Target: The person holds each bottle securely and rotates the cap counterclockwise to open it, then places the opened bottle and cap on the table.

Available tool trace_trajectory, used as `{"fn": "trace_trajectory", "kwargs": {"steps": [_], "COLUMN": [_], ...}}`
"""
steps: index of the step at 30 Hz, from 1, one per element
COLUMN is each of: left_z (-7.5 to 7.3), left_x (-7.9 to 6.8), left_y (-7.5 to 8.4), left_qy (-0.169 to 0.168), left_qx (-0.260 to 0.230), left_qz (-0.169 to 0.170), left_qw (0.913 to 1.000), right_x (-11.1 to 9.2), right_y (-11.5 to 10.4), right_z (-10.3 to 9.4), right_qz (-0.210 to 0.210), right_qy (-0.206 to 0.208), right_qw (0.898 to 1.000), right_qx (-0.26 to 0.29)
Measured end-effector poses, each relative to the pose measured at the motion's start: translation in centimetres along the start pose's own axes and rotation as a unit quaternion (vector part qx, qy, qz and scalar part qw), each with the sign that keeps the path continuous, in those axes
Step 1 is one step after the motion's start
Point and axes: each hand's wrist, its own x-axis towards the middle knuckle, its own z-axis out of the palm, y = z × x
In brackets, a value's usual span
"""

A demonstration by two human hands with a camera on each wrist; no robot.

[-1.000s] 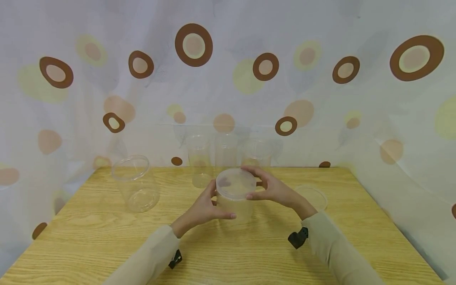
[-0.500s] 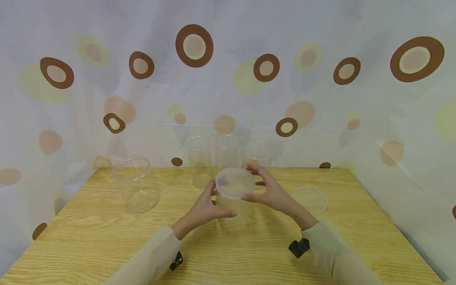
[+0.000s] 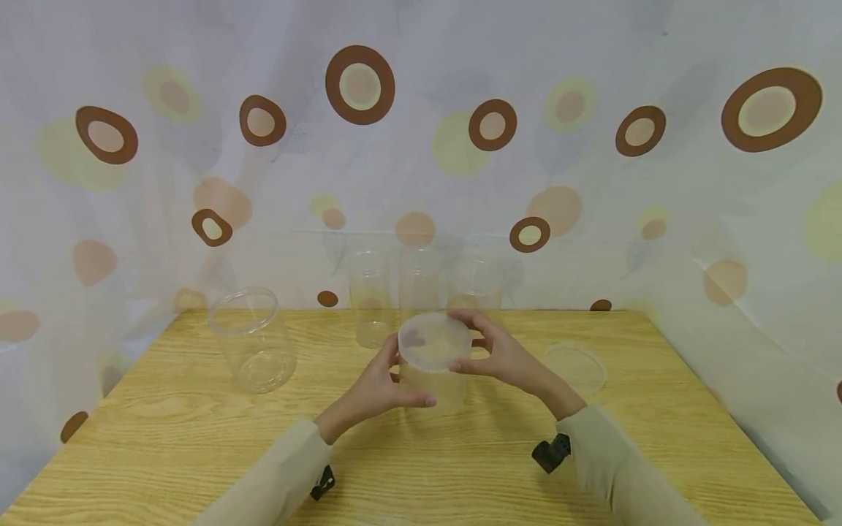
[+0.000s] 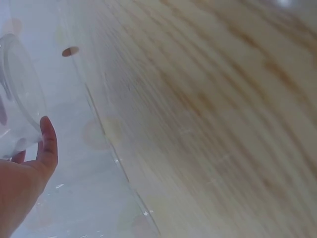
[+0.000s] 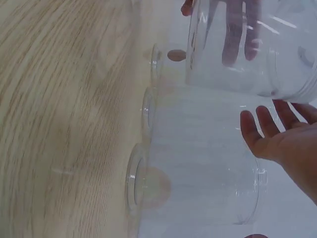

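A clear plastic jar (image 3: 430, 389) with a translucent round lid (image 3: 434, 342) on top is held above the table in the middle of the head view. My left hand (image 3: 381, 380) grips the jar's left side, thumb across the front. My right hand (image 3: 500, 353) pinches the lid's right edge between thumb and fingers. In the left wrist view, the left hand (image 4: 25, 181) shows beside the jar (image 4: 20, 94). In the right wrist view, left fingers show through the jar (image 5: 237, 74), and the right hand (image 5: 287, 134) is curved at its lidded end.
On the wooden table (image 3: 421, 475), a wide clear jar (image 3: 256, 343) stands at the left. At the back are two slim clear jars (image 3: 370, 299) and a wider clear jar (image 3: 475, 281). A clear round lid (image 3: 601, 376) lies at the right. A patterned cloth (image 3: 421, 175) hangs behind.
My right hand's fingers lifted slightly at the lid's far edge and then came down on it again. The lid's top now tips slightly more toward the camera. The left hand keeps its grip.
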Motion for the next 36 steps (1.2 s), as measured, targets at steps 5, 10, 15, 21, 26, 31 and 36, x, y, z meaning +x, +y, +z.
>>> {"fn": "trace_trajectory", "kwargs": {"steps": [5, 10, 15, 21, 26, 31, 36], "left_z": [-0.2, -0.2, -0.2, -0.1, 0.1, 0.1, -0.2], "left_x": [-0.3, -0.4, -0.3, -0.3, -0.2, -0.3, -0.3], "left_y": [0.2, 0.2, 0.1, -0.1, 0.1, 0.2, -0.1], "left_qy": [-0.026, -0.032, -0.014, 0.009, 0.015, 0.01, -0.018], "left_qx": [-0.001, -0.004, 0.007, 0.025, 0.028, 0.02, -0.001], "left_qz": [-0.006, -0.001, -0.004, -0.006, -0.007, -0.003, 0.002], "left_qw": [0.9996, 0.9995, 0.9999, 0.9996, 0.9995, 0.9998, 0.9998], "right_x": [0.0, 0.0, -0.1, -0.2, -0.3, -0.2, -0.2], "right_y": [0.4, 0.5, 0.1, -0.4, -0.7, -0.7, -0.1], "right_z": [-0.8, -0.9, -0.4, 1.1, 1.9, 1.7, 0.6], "right_qz": [-0.009, -0.014, -0.012, 0.011, 0.027, 0.03, 0.018], "right_qy": [-0.066, -0.08, -0.035, 0.051, 0.078, 0.062, 0.001], "right_qw": [0.997, 0.995, 0.999, 0.998, 0.996, 0.997, 1.0], "right_qx": [0.045, 0.052, 0.018, -0.018, -0.031, -0.031, -0.004]}}
